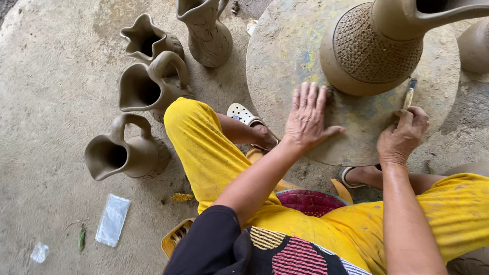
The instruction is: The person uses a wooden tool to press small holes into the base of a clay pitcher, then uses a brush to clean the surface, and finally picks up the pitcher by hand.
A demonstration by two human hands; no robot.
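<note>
On bare concrete floor [38, 98], round turntable [280, 47] bearing upright clay jug [373, 49], spout rightward; left hand [307, 116] flat, fingers spread; right hand [403, 134] gripping upright tool [409, 93].

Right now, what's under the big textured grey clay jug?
The big textured grey clay jug stands on a round, paint-stained turntable disc. The left hand lies flat on the disc. The jug hides the disc's centre; what supports the disc is not visible.
</note>
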